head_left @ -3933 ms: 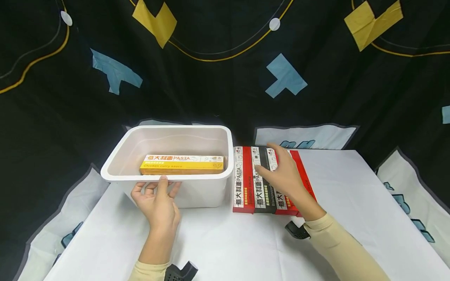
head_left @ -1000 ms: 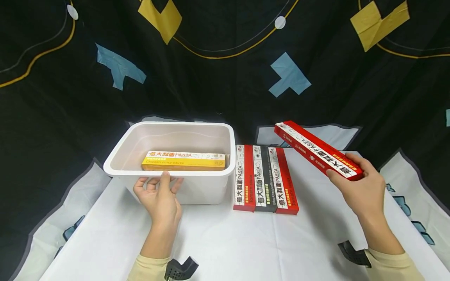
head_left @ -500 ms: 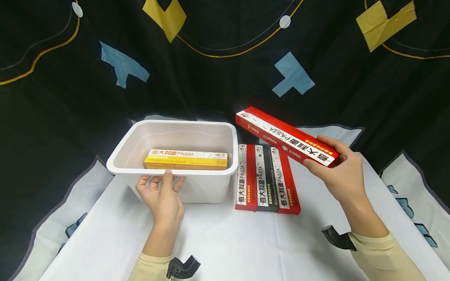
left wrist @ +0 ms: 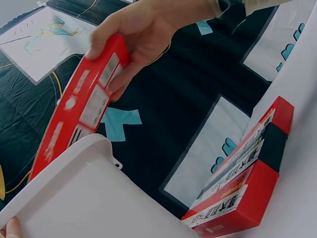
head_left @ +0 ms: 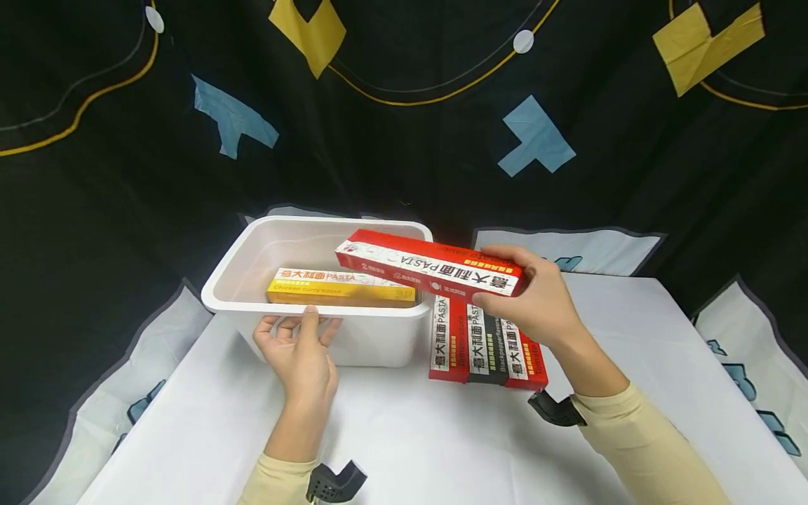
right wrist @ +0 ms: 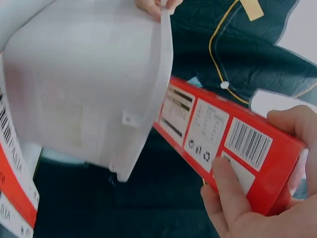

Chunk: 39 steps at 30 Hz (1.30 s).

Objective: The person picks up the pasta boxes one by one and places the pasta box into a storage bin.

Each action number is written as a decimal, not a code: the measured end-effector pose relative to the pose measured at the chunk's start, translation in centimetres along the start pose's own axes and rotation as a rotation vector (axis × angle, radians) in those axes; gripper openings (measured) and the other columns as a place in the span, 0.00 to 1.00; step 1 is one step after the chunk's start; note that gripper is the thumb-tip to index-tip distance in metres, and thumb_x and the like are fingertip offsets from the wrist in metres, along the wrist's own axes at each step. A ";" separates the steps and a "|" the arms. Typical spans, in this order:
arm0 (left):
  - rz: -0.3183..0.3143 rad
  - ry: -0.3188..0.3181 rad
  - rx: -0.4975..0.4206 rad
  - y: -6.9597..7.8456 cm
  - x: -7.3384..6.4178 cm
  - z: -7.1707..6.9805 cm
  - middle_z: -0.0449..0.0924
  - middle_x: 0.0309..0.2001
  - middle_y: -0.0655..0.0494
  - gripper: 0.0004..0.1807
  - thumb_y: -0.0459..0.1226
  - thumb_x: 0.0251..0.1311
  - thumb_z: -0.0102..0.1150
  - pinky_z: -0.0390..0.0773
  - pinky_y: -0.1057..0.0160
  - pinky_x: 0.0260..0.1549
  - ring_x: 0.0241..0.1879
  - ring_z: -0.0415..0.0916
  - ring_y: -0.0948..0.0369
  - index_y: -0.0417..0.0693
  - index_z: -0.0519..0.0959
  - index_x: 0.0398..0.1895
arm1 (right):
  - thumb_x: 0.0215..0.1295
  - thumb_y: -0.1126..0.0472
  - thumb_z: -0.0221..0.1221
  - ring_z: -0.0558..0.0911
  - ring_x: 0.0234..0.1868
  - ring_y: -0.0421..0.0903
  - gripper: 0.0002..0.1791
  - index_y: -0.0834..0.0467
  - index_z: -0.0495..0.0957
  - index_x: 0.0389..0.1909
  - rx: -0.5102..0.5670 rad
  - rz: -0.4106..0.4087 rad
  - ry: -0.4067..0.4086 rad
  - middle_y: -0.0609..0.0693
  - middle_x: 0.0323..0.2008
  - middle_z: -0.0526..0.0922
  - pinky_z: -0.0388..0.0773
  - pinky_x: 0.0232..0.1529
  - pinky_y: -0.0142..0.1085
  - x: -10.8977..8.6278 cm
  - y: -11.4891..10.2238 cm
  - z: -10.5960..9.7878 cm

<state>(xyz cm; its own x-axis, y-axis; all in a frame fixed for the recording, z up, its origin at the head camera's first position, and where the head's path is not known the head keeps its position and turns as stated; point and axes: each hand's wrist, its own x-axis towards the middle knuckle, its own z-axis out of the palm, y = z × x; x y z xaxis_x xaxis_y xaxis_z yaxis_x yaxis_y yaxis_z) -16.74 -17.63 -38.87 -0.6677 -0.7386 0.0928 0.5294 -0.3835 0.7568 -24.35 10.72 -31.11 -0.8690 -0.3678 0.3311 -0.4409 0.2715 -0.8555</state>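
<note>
Red pasta box: aloft, long axis crosswise, slanting; free end points left over white bin; other end, right of bin, grasped between thumb and fingers of right hand. Yellow box inside bin. Left hand pinches bin's front rim. Three boxes right of bin, on white table. Black curtain behind bin.

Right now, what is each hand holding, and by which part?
The right hand grips a red pasta box by the end farther from the white bin; the left hand holds that bin by its near rim.
</note>
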 end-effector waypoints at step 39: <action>0.002 0.004 -0.026 0.0 -0.2 -0.1 0.58 0.59 0.36 0.28 0.28 0.67 0.55 0.84 0.51 0.46 0.52 0.74 0.45 0.49 0.50 0.60 | 0.48 0.53 0.73 0.75 0.47 0.42 0.33 0.51 0.77 0.58 -0.298 -0.065 -0.541 0.40 0.47 0.78 0.80 0.45 0.33 9.7 -1.8 12.7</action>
<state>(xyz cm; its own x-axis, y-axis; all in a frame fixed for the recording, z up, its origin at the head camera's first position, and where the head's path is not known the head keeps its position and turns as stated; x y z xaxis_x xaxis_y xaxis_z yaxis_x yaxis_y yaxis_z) -16.53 -17.54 -39.00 -0.6645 -0.7416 0.0919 0.5443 -0.3960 0.7395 -29.14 -4.62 -31.46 -0.6357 -0.7693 0.0635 -0.6005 0.4412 -0.6669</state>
